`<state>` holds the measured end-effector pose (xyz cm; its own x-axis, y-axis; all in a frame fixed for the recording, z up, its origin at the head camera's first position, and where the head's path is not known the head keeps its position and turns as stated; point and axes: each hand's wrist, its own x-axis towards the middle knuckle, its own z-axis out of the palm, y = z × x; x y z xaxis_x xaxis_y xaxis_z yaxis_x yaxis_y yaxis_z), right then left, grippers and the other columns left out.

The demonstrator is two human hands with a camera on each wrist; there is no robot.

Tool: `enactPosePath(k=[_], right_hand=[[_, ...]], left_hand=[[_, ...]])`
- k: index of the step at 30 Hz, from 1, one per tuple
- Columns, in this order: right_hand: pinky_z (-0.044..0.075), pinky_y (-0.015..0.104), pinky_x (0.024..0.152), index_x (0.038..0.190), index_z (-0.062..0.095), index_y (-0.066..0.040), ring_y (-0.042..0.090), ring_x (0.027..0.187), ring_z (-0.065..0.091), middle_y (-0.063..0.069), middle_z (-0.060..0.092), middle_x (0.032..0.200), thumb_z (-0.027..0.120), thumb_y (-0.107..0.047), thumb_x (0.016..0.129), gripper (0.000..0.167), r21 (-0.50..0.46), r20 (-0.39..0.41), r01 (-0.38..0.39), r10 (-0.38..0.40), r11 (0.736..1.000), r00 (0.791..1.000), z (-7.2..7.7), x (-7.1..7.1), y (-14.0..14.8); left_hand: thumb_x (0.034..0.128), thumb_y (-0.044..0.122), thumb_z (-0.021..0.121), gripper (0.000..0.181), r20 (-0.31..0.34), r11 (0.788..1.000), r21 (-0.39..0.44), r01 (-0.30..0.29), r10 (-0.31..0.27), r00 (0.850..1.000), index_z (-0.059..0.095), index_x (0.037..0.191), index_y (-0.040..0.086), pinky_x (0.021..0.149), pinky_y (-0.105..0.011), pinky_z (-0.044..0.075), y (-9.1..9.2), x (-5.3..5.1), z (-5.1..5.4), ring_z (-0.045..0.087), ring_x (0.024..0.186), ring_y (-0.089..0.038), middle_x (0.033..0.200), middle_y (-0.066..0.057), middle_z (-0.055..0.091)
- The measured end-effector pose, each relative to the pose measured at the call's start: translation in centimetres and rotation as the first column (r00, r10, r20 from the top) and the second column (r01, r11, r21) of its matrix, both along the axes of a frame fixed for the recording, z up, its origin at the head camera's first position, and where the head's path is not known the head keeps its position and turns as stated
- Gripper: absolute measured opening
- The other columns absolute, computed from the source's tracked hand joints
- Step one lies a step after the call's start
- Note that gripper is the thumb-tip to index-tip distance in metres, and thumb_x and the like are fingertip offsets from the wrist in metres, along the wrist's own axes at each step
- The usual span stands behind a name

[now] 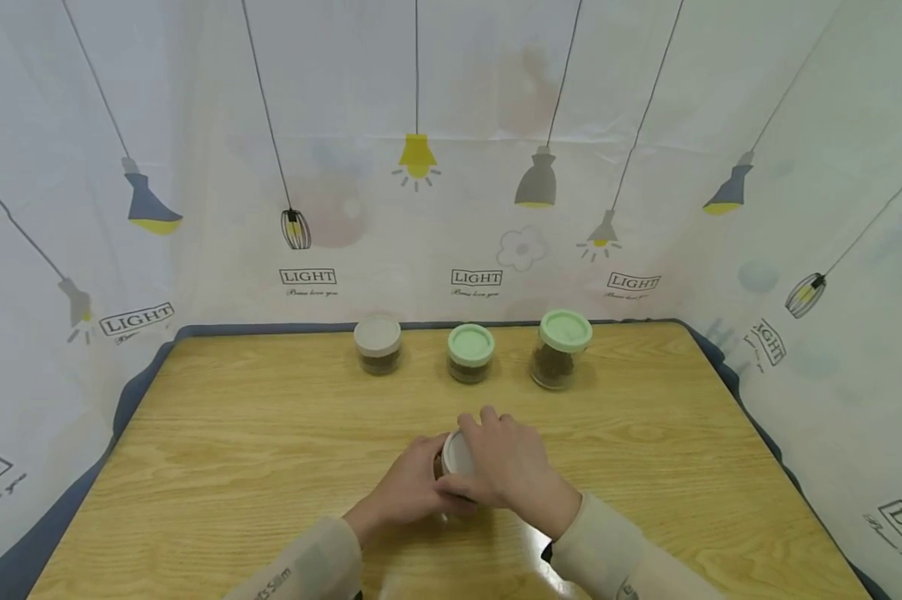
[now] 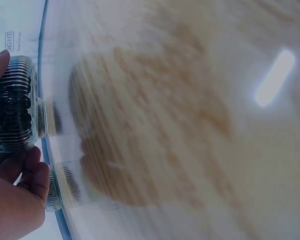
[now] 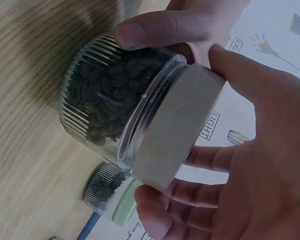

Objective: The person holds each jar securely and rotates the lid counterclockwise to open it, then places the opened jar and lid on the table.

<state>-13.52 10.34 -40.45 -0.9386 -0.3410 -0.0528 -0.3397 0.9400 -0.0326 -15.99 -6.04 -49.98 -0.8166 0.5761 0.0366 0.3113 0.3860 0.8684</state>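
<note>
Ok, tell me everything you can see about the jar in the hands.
The jar looks like clear glass, with ribbed sides. Dark beans, probably coffee, show inside. A plain whitish lid covers its top; how tightly, I can't tell. The left hand grips its side and the right hand holds the lid. It is held lid up over the near part of the table.

Looks like clear glass for the held jar (image 3: pixel 85 107), shiny and finely ribbed round the body. Seems like plain plastic on the pale lid (image 3: pixel 177 127), smooth and pretty matt. Pretty much the same plastic look for the green lids (image 1: pixel 566 331). Getting wood grain from the table (image 1: pixel 646 467), glossy enough to throw back a hard white glare. Could be cloth or thin plastic for the backdrop (image 1: pixel 451 242), can't tell, lightly creased. Definitely matt cloth on the sleeves (image 1: pixel 319 546).
</note>
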Motion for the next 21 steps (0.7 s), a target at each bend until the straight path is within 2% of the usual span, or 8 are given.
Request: enactPosePath(k=[5, 9, 14, 21], right_hand=[[0.051, 0.039, 0.058, 0.121, 0.059, -0.023, 0.024, 0.084, 0.058, 0.008, 0.057, 0.101, 0.074, -0.062, 0.07, 0.066, -0.038, -0.001, -0.094, 0.094, 0.995, 0.996, 0.1, -0.1, 0.5], [0.051, 0.038, 0.06, 0.126, 0.057, -0.028, 0.026, 0.093, 0.055, 0.009, 0.056, 0.109, 0.079, -0.048, 0.071, 0.063, -0.086, 0.047, -0.149, 0.154, 0.985, 0.987, 0.4, -0.2, 0.8], [0.052, 0.038, 0.063, 0.127, 0.057, -0.028, 0.026, 0.097, 0.053, 0.011, 0.056, 0.112, 0.08, -0.04, 0.072, 0.061, -0.132, 0.087, -0.184, 0.197, 0.974, 0.977, 0.7, -0.4, 1.0], [0.051, 0.036, 0.065, 0.123, 0.058, -0.029, 0.023, 0.096, 0.052, 0.008, 0.057, 0.109, 0.082, -0.037, 0.071, 0.058, -0.153, 0.079, -0.225, 0.238, 0.962, 0.968, 0.8, -0.4, 1.2]], left_hand=[[0.0672, 0.05, 0.086, 0.078, 0.009, 0.998, -0.062, -0.033, 0.033, 0.999, 0.053, 0.134, 0.027, 0.096, -0.035, 0.05, -0.1, 0.2, 0.0, 0.06, 0.108, -0.009, 0.121, 0.012, 0.063], [0.0662, 0.051, 0.085, 0.084, 0.009, 0.989, -0.132, -0.071, 0.073, 0.997, 0.051, 0.137, 0.022, 0.094, -0.038, 0.049, -0.2, 0.3, 0.1, 0.054, 0.109, -0.013, 0.122, 0.008, 0.061], [0.0661, 0.052, 0.085, 0.086, 0.013, 0.987, -0.142, -0.076, 0.078, 0.997, 0.051, 0.138, 0.017, 0.093, -0.039, 0.048, -0.2, 0.4, 0.1, 0.053, 0.109, -0.015, 0.122, 0.005, 0.061], [0.0645, 0.053, 0.085, 0.083, 0.005, 0.986, -0.151, -0.076, 0.078, 0.997, 0.054, 0.132, 0.016, 0.089, -0.035, 0.049, -0.2, 0.4, 0.1, 0.055, 0.104, -0.013, 0.114, 0.006, 0.063]])
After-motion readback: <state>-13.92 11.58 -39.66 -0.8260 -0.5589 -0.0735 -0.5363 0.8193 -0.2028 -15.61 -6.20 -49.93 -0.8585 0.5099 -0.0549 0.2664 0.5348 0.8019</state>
